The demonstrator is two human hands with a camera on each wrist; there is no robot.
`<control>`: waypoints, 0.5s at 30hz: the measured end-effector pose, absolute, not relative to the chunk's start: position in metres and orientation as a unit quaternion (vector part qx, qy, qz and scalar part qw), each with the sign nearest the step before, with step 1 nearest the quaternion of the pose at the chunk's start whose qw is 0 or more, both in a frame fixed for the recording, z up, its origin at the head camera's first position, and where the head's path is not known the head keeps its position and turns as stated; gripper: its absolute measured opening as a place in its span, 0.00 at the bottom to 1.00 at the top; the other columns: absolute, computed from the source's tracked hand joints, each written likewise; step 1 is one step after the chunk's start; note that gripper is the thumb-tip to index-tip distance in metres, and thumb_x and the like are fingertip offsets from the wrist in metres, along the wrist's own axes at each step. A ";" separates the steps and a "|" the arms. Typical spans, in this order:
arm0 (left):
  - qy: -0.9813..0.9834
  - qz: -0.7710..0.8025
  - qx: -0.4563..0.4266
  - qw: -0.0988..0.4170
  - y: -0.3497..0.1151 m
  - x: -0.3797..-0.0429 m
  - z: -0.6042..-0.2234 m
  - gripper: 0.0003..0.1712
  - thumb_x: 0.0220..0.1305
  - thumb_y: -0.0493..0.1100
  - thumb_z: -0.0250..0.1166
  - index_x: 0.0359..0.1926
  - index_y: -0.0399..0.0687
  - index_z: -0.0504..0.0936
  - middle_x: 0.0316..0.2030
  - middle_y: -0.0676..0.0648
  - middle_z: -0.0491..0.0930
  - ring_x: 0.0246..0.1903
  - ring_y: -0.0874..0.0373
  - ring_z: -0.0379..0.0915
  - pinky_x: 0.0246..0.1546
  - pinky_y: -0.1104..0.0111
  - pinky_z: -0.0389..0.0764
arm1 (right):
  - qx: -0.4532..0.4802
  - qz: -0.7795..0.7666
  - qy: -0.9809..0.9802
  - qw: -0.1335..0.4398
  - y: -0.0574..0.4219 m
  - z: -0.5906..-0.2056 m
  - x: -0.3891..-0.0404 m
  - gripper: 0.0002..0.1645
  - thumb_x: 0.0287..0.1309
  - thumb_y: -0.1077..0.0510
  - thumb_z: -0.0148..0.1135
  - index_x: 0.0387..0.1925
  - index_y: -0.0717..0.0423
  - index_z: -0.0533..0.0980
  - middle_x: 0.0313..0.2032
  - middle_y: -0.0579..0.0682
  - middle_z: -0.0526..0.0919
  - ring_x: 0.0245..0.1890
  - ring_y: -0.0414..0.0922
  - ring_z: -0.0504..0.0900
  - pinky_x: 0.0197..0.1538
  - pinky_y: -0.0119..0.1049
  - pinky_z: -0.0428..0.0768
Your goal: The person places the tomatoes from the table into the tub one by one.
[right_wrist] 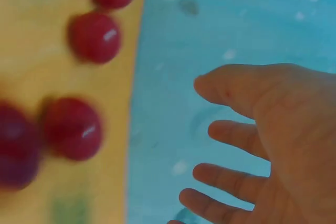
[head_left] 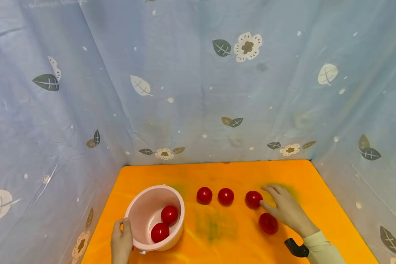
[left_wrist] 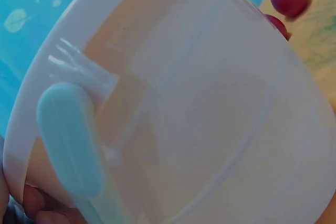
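A pink bowl (head_left: 177, 205) stands at the front left of the orange table (head_left: 323, 205) with two red balls (head_left: 169, 215) inside. My left hand (head_left: 122, 231) grips the bowl's near-left rim, thumb on top. In the left wrist view the bowl's outer wall (left_wrist: 210, 108) fills the frame, with a pale blue handle (left_wrist: 68, 140) and my fingertips (left_wrist: 31, 205) beneath. My right hand (head_left: 267, 198) lies open with spread fingers beside a red ball (head_left: 253, 199). Another ball (head_left: 268, 223) sits just in front of the palm. In the right wrist view my right hand (right_wrist: 210, 135) holds nothing.
Two more red balls (head_left: 204, 195) (head_left: 226, 196) lie in a row at mid table. Blue floral cloth (head_left: 198, 91) walls the table at the back and both sides. A black band (head_left: 296, 248) sits on the right wrist.
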State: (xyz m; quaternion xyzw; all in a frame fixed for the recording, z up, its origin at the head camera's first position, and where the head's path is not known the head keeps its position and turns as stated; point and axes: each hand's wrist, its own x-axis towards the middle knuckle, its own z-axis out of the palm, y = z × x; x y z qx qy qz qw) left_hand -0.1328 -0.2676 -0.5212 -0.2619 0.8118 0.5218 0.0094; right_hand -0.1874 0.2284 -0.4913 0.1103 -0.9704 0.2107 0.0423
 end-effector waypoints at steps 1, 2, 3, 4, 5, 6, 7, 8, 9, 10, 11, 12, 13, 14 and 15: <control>0.809 0.525 -0.265 0.011 -0.269 -0.132 -0.520 0.39 0.72 0.64 0.30 0.64 0.35 0.56 0.44 0.33 0.69 0.26 0.51 0.70 0.27 0.65 0.76 | 0.101 0.213 -0.971 0.035 0.231 -0.499 -0.185 0.34 0.58 0.41 0.63 0.61 0.53 0.71 0.58 0.58 0.73 0.57 0.60 0.71 0.54 0.60 0.74; 0.807 0.526 -0.267 0.013 -0.270 -0.132 -0.520 0.39 0.72 0.65 0.30 0.64 0.35 0.56 0.43 0.33 0.68 0.26 0.51 0.69 0.27 0.65 0.76 | 0.092 0.216 -0.972 0.024 0.233 -0.506 -0.182 0.35 0.57 0.40 0.63 0.61 0.52 0.71 0.58 0.59 0.72 0.57 0.60 0.70 0.53 0.60 0.74; 0.808 0.524 -0.271 0.014 -0.270 -0.132 -0.519 0.40 0.71 0.65 0.30 0.64 0.35 0.56 0.44 0.34 0.68 0.28 0.51 0.69 0.28 0.66 0.75 | 0.088 0.219 -0.972 0.012 0.234 -0.514 -0.181 0.37 0.56 0.39 0.63 0.62 0.52 0.70 0.59 0.61 0.71 0.57 0.62 0.70 0.51 0.61 0.75; 0.809 0.520 -0.274 0.012 -0.271 -0.131 -0.519 0.40 0.71 0.65 0.30 0.64 0.35 0.56 0.44 0.34 0.68 0.29 0.51 0.69 0.28 0.67 0.74 | 0.084 0.224 -0.971 -0.003 0.233 -0.521 -0.180 0.38 0.56 0.37 0.63 0.63 0.52 0.69 0.59 0.62 0.70 0.57 0.63 0.69 0.50 0.62 0.75; 0.810 0.516 -0.277 0.008 -0.271 -0.131 -0.518 0.40 0.71 0.65 0.30 0.64 0.35 0.56 0.43 0.34 0.68 0.29 0.51 0.68 0.28 0.67 0.74 | 0.083 0.230 -0.969 -0.017 0.232 -0.528 -0.179 0.40 0.55 0.35 0.62 0.64 0.51 0.68 0.60 0.63 0.69 0.58 0.65 0.68 0.48 0.62 0.76; 0.810 0.515 -0.279 0.006 -0.271 -0.131 -0.518 0.40 0.71 0.65 0.30 0.64 0.35 0.56 0.43 0.35 0.68 0.29 0.51 0.68 0.28 0.67 0.73 | 0.084 0.234 -0.968 -0.029 0.230 -0.535 -0.179 0.42 0.55 0.34 0.62 0.64 0.51 0.67 0.61 0.64 0.68 0.58 0.66 0.67 0.47 0.62 0.77; 0.809 0.517 -0.279 0.006 -0.270 -0.132 -0.518 0.40 0.71 0.65 0.30 0.64 0.35 0.56 0.41 0.36 0.68 0.29 0.51 0.67 0.28 0.67 0.73 | 0.085 0.238 -0.967 -0.040 0.228 -0.540 -0.179 0.43 0.54 0.33 0.62 0.65 0.50 0.66 0.61 0.65 0.66 0.58 0.67 0.67 0.45 0.61 0.78; 0.809 0.518 -0.278 0.003 -0.270 -0.132 -0.519 0.40 0.72 0.65 0.30 0.64 0.34 0.56 0.40 0.36 0.68 0.28 0.51 0.68 0.27 0.67 0.73 | 0.085 0.237 -0.966 -0.050 0.226 -0.546 -0.179 0.44 0.54 0.33 0.62 0.66 0.50 0.66 0.62 0.66 0.65 0.58 0.68 0.66 0.44 0.60 0.79; 0.809 0.519 -0.276 -0.002 -0.270 -0.132 -0.519 0.39 0.72 0.64 0.30 0.64 0.35 0.57 0.38 0.37 0.69 0.26 0.51 0.68 0.26 0.66 0.74 | 0.086 0.235 -0.967 -0.057 0.224 -0.550 -0.179 0.45 0.53 0.32 0.63 0.66 0.50 0.65 0.62 0.66 0.65 0.59 0.68 0.66 0.42 0.60 0.79; 0.809 0.521 -0.271 -0.008 -0.269 -0.133 -0.520 0.38 0.72 0.63 0.31 0.63 0.34 0.57 0.36 0.36 0.70 0.24 0.52 0.68 0.24 0.66 0.74 | 0.082 0.232 -0.967 -0.062 0.223 -0.554 -0.178 0.46 0.52 0.32 0.63 0.66 0.49 0.65 0.63 0.66 0.64 0.59 0.68 0.66 0.40 0.59 0.80; 0.809 0.522 -0.270 -0.011 -0.268 -0.133 -0.521 0.38 0.73 0.63 0.31 0.63 0.35 0.58 0.36 0.36 0.70 0.23 0.52 0.68 0.24 0.66 0.74 | 0.080 0.225 -0.969 -0.063 0.222 -0.557 -0.177 0.46 0.51 0.32 0.64 0.66 0.49 0.65 0.63 0.66 0.64 0.58 0.68 0.66 0.39 0.58 0.80; 0.809 0.524 -0.268 -0.011 -0.268 -0.133 -0.521 0.37 0.73 0.63 0.31 0.63 0.35 0.58 0.35 0.36 0.71 0.22 0.53 0.68 0.23 0.66 0.75 | 0.076 0.217 -0.971 -0.066 0.222 -0.560 -0.175 0.47 0.50 0.32 0.65 0.66 0.49 0.65 0.63 0.66 0.64 0.58 0.67 0.66 0.37 0.57 0.80; 0.809 0.524 -0.266 -0.014 -0.267 -0.133 -0.521 0.37 0.73 0.62 0.32 0.63 0.35 0.58 0.36 0.35 0.71 0.21 0.53 0.69 0.23 0.66 0.75 | 0.072 0.210 -0.973 -0.066 0.221 -0.562 -0.172 0.47 0.49 0.32 0.66 0.66 0.49 0.66 0.63 0.65 0.65 0.58 0.66 0.67 0.35 0.56 0.80; 0.811 0.521 -0.267 -0.017 -0.267 -0.133 -0.522 0.37 0.73 0.62 0.32 0.62 0.35 0.59 0.36 0.35 0.72 0.21 0.53 0.69 0.23 0.66 0.75 | 0.067 0.204 -0.974 -0.068 0.221 -0.564 -0.170 0.47 0.48 0.32 0.67 0.65 0.49 0.66 0.63 0.65 0.65 0.58 0.66 0.67 0.35 0.57 0.80; 0.811 0.520 -0.268 -0.018 -0.267 -0.133 -0.521 0.36 0.73 0.62 0.32 0.62 0.35 0.59 0.36 0.34 0.72 0.20 0.53 0.70 0.23 0.65 0.76 | 0.062 0.200 -0.975 -0.068 0.222 -0.566 -0.168 0.47 0.47 0.32 0.67 0.65 0.49 0.67 0.62 0.65 0.65 0.58 0.65 0.67 0.34 0.56 0.80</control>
